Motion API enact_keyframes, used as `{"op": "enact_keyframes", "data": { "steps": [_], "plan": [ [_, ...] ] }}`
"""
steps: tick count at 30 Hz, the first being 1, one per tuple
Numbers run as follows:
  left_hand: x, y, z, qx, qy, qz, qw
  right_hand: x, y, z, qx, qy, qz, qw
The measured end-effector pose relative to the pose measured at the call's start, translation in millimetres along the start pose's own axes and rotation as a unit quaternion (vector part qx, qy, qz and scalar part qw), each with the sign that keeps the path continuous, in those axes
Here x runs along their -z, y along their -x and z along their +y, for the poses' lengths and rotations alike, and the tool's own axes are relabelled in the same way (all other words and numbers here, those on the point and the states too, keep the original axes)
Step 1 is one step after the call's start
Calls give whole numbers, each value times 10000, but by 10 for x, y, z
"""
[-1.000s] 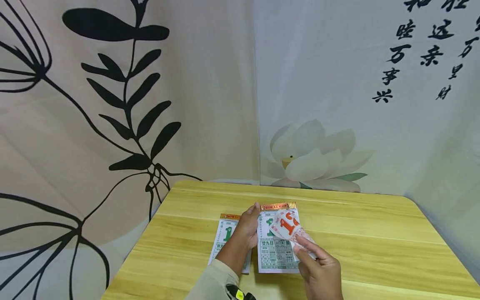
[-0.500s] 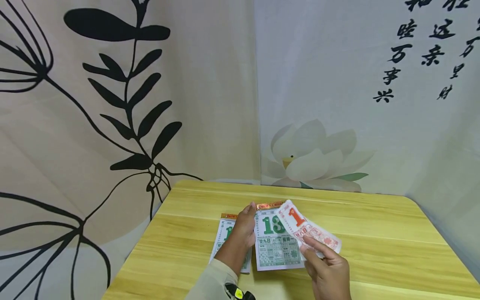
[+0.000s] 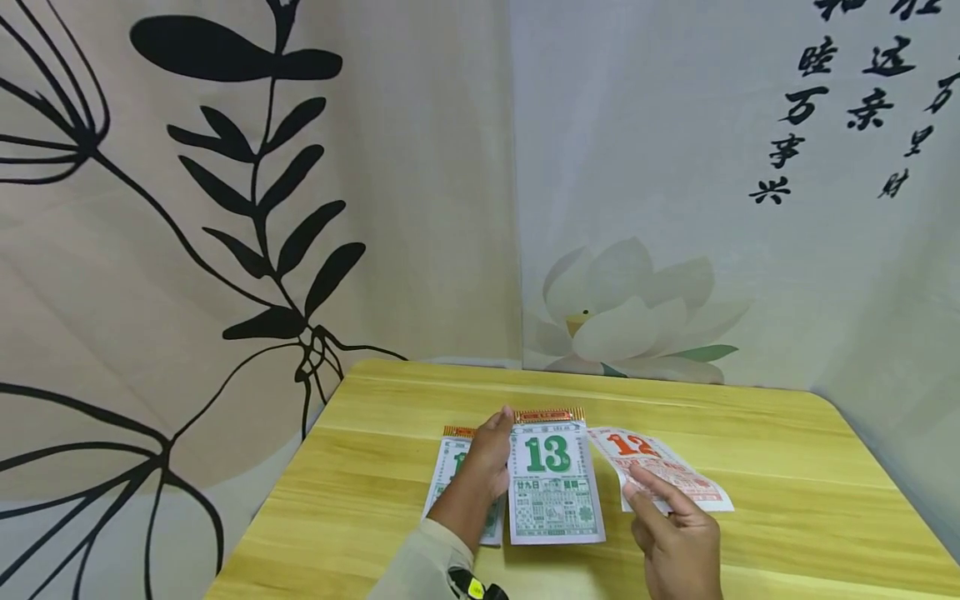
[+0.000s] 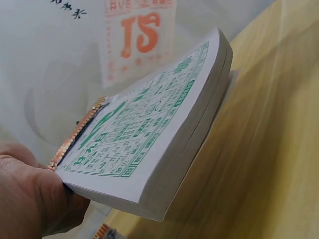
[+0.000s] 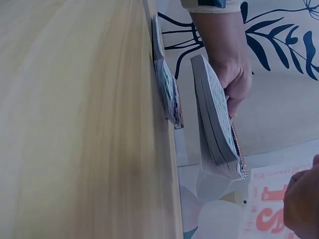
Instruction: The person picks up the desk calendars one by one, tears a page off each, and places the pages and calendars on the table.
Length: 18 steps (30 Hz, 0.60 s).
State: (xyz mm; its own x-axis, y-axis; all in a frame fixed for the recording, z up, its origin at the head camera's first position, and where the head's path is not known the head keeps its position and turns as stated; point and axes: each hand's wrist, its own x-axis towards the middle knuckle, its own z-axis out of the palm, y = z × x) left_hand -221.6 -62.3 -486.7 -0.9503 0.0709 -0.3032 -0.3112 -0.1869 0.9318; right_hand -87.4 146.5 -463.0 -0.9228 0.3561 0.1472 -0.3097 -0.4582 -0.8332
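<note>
My left hand [image 3: 489,457] grips the left edge of a thick tear-off calendar [image 3: 557,500], its top sheet printed with a green 13 below a red-and-gold header strip. In the left wrist view the calendar block [image 4: 134,129] is tilted and held above the table, the thumb at its header end. My right hand [image 3: 678,542] pinches a loose calendar page [image 3: 686,483] with a red 12, off to the right of the block. Seen from the right wrist, that page [image 5: 266,199] hangs apart from the block, partly hidden by the fingers.
A second tear-off calendar [image 3: 441,475] lies on the wooden table [image 3: 787,467], left of the held one and partly covered by my left hand and forearm. Behind the table's far edge hangs a printed cloth backdrop [image 3: 427,208] with leaves, a lotus and characters.
The page with the red 12 has swung off the calendar to the right with my right hand, uncovering the green 13. My left hand still holds the calendar in nearly the same place.
</note>
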Motion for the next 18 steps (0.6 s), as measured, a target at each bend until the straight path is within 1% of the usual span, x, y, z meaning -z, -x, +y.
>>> {"op": "enact_keyframes", "data": {
  "steps": [4,7,13,18],
  "plan": [
    [-28,6,-29,65,-154,4,9999,54,-36,-27,-199,317,355,9987],
    [-50,18,-59,127,-254,23,9996,112,-68,-35,-377,506,527,9966],
    [-75,10,-111,218,-169,-152,9995,229,-143,-35,-649,816,846,9909],
    [-92,4,-147,227,-168,-165,9995,299,-190,-29,-939,1040,1118,9838]
  ]
}}
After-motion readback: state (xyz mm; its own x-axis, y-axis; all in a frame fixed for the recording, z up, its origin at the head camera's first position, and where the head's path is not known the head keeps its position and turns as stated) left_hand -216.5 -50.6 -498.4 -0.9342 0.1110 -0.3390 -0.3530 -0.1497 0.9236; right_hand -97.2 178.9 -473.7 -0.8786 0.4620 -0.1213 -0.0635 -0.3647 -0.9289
